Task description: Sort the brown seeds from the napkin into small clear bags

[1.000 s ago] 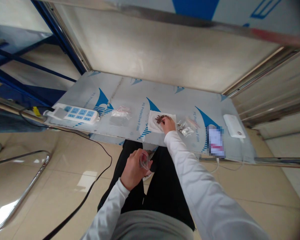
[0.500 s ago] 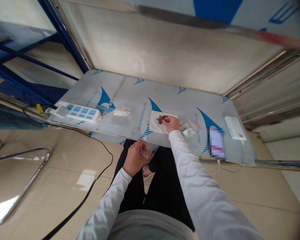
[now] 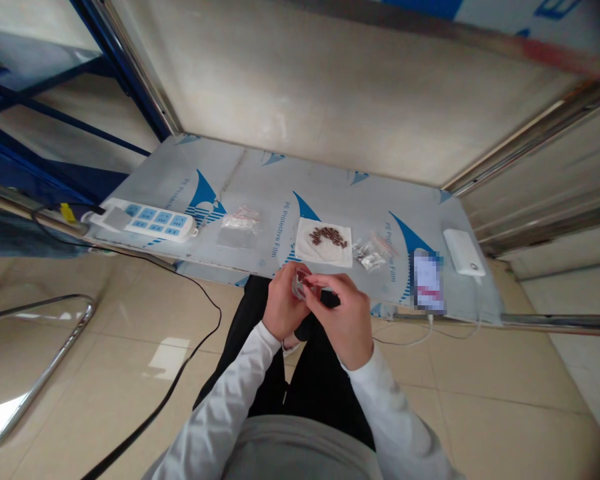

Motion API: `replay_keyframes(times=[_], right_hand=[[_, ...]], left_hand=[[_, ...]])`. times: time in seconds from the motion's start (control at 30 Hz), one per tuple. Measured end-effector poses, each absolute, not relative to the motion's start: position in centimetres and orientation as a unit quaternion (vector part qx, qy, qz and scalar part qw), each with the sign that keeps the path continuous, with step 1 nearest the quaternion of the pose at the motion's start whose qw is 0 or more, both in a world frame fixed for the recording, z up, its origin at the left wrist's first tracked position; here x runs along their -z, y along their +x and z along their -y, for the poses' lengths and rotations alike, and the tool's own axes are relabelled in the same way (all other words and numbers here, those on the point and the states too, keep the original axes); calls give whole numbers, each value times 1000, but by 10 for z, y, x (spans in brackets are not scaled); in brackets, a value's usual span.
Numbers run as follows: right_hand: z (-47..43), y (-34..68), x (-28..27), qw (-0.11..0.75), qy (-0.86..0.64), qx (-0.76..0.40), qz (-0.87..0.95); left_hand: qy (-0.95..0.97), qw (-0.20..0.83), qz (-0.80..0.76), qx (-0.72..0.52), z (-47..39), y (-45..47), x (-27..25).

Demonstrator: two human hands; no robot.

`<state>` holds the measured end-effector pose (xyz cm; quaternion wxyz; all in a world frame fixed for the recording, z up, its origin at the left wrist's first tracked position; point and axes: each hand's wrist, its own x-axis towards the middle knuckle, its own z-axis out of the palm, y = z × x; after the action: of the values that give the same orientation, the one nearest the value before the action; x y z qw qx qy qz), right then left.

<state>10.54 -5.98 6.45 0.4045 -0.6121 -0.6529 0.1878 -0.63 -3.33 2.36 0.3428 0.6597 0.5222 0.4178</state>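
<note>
My left hand [image 3: 283, 303] is closed around a small clear plastic bag [image 3: 299, 288], holding it in front of the table's near edge with its mouth facing up. At the bag's mouth my right hand [image 3: 344, 310] pinches thumb and forefinger together on what looks like a small brown piece [image 3: 305, 275], mostly hidden by the fingers. Beyond the hands, a white cloth or paper square [image 3: 306, 255] lies flat on the table. Several small dark brown pieces [image 3: 329, 235] are spread in a curved heap on it; their kind is too small to tell.
Film-covered metal table [image 3: 260, 180]. Clear bags [image 3: 240, 227] lie left of the cloth, and bags with small silvery contents [image 3: 371, 255] right of it. A power strip [image 3: 153, 220] sits far left. A blurred phone [image 3: 427, 281] and white power bank [image 3: 464, 252] lie right, with cables.
My right hand has moved from the brown pieces on the white square back to the bag in my left hand. The heap on the square is now uncovered to view.
</note>
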Motion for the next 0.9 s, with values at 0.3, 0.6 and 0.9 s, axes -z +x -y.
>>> replay_keyframes(times=[0.3,0.6,0.9], right_hand=[[28,125,-59,380,-567,-201,702],[-87,158,52,158,-696,-120,690],[-84,150,57,87,-729,-85,674]], left_hand=[[652,314,-550,-418,36,-16,-15],[635,306,-590,-393,39,-33,-8],[634,295,-603,-384,36,-38,-2]])
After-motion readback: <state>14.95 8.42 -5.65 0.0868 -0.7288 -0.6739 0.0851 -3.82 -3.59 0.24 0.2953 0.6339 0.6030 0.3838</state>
